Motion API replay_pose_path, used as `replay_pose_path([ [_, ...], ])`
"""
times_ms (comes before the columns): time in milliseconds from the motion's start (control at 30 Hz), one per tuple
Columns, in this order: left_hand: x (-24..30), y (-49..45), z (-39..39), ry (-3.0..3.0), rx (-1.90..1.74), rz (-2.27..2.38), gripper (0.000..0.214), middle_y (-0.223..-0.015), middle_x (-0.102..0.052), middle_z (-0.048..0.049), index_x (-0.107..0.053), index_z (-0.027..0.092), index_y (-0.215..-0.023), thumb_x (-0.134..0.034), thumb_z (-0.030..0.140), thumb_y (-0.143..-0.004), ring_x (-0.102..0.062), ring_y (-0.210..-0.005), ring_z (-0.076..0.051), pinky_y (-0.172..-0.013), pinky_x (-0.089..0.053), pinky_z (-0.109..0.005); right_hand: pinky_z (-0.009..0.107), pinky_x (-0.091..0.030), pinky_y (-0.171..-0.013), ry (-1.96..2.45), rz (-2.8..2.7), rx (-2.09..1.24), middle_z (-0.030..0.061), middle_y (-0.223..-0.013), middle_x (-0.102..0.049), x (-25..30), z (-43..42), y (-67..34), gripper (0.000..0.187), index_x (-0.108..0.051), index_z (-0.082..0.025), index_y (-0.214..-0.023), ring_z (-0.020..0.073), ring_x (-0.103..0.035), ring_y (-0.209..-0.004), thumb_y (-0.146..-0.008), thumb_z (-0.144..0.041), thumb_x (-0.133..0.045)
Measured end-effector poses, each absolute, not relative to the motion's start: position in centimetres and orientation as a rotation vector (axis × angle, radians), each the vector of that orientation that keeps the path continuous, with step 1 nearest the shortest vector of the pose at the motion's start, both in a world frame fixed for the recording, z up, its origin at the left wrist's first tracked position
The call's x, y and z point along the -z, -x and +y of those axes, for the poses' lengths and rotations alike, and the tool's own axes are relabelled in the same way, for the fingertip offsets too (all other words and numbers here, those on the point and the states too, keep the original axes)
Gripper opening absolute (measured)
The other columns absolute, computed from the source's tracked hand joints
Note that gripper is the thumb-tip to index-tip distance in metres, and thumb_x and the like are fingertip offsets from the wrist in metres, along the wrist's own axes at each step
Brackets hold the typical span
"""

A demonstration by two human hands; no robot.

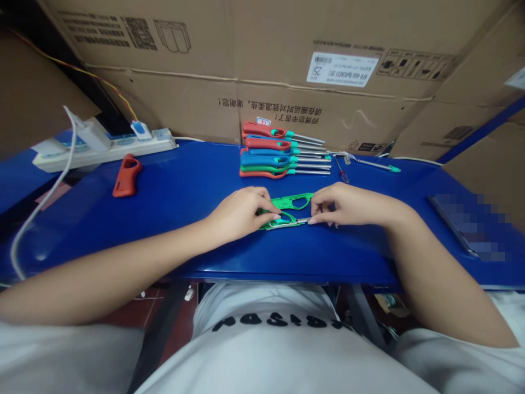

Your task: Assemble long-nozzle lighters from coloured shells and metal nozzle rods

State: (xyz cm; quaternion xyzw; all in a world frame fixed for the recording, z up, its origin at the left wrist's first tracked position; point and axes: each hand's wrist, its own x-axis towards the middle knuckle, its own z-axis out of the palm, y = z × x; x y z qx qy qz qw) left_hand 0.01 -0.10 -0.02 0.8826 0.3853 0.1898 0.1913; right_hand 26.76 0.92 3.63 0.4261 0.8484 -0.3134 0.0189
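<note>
An opened green lighter half-shell lies on the blue tabletop, with a teal part and a thin white wire inside it. My left hand pinches its left end, thumb and index finger at the teal part. Between the closed thumb and fingers of my right hand is the metal tube at the shell's right end; its far end is hidden. Just behind lies the other green half-shell, its left end partly covered by my left hand and its right end touching or close to my right fingers.
Behind my hands is a row of long-neck lighters in red, blue and green. A small screwdriver and a loose metal tube lie to their right. At left are an orange shell and a power strip. Cardboard boxes stand behind.
</note>
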Motion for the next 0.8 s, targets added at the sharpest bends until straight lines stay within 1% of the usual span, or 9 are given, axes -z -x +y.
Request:
replay_pose_path([
  [167, 0.3, 0.1, 0.0, -2.531, -0.536, 1.038, 0.016, -0.094, -0.069, -0.0041, -0.081, 0.023, -0.102, -0.070, 0.025, -0.091, -0.065, -0.089, -0.019, -0.081, -0.049, -0.030, 0.025, -0.044, -0.055, -1.363, 2.623, 0.995, 0.0026, -0.066, -0.067, -3.2, 1.0, -26.5, 0.031, -0.068, -0.017, -0.079, 0.0135, -0.061, -0.053, -0.087, -0.046, -0.064],
  [333, 0.0, 0.3, -0.3, -2.573, -0.487, 1.047, 0.017, -0.097, -0.069, -0.0043, -0.081, 0.023, -0.102, -0.067, 0.024, -0.093, -0.066, -0.089, -0.019, -0.082, -0.049, -0.030, 0.025, -0.044, -0.054, -1.507, 2.566, 0.949, 0.0019, -0.060, -0.066, -3.0, 0.6, -25.9, 0.028, -0.063, -0.018, -0.072, 0.0142, -0.061, -0.052, -0.086, -0.042, -0.066],
  [433, -0.7, 0.3, -0.8, -2.586, -0.432, 1.120, 0.022, -0.100, -0.070, -0.0037, -0.077, 0.024, -0.111, -0.065, 0.028, -0.093, -0.067, -0.089, -0.020, -0.076, -0.049, -0.029, 0.025, -0.044, -0.052, -1.535, 2.527, 0.995, 0.0014, -0.061, -0.065, -3.2, 0.5, -26.0, 0.027, -0.061, -0.018, -0.074, 0.0141, -0.061, -0.051, -0.086, -0.041, -0.067],
  [500, -1.0, 0.4, -1.1, -2.586, -0.403, 1.176, 0.028, -0.101, -0.071, -0.0029, -0.073, 0.024, -0.118, -0.065, 0.032, -0.093, -0.067, -0.088, -0.021, -0.071, -0.047, -0.029, 0.024, -0.044, -0.051, -1.464, 2.540, 1.015, 0.0016, -0.064, -0.066, -3.3, 0.6, -26.3, 0.027, -0.061, -0.018, -0.076, 0.0137, -0.061, -0.052, -0.087, -0.042, -0.067],
  [567, -1.2, 0.4, -1.2, -2.579, -0.353, 1.210, 0.036, -0.102, -0.072, -0.0024, -0.069, 0.024, -0.122, -0.070, 0.038, -0.089, -0.067, -0.091, -0.022, -0.070, -0.047, -0.029, 0.024, -0.044, -0.052, -1.375, 2.607, 0.986, 0.0021, -0.070, -0.066, -3.4, 0.8, -26.6, 0.026, -0.063, -0.017, -0.081, 0.0129, -0.060, -0.054, -0.088, -0.042, -0.066],
  [667, -1.1, 0.2, -1.2, -2.560, -0.266, 1.225, 0.046, -0.103, -0.072, -0.0026, -0.066, 0.022, -0.121, -0.079, 0.041, -0.081, -0.067, -0.095, -0.024, -0.073, -0.048, -0.031, 0.024, -0.045, -0.057, -1.272, 2.824, 0.875, 0.0047, -0.088, -0.068, -3.1, 0.8, -26.6, 0.028, -0.065, -0.017, -0.095, 0.0120, -0.059, -0.062, -0.086, -0.043, -0.070],
  [733, -1.0, 0.1, -1.3, -2.558, -0.252, 1.222, 0.043, -0.103, -0.072, -0.0031, -0.067, 0.021, -0.117, -0.080, 0.038, -0.080, -0.067, -0.096, -0.024, -0.076, -0.049, -0.031, 0.025, -0.046, -0.060, -1.194, 2.961, 0.845, 0.0062, -0.098, -0.065, -2.7, 0.6, -26.1, 0.030, -0.064, -0.017, -0.101, 0.0117, -0.058, -0.066, -0.086, -0.042, -0.071],
  [800, -1.0, 0.0, -1.3, -2.569, -0.269, 1.206, 0.040, -0.101, -0.071, -0.0036, -0.067, 0.021, -0.116, -0.079, 0.036, -0.081, -0.066, -0.097, -0.025, -0.079, -0.050, -0.032, 0.024, -0.047, -0.061, -1.106, 3.034, 0.851, 0.0060, -0.099, -0.063, -2.2, 0.3, -25.4, 0.026, -0.065, -0.016, -0.103, 0.0113, -0.057, -0.067, -0.089, -0.038, -0.070],
])
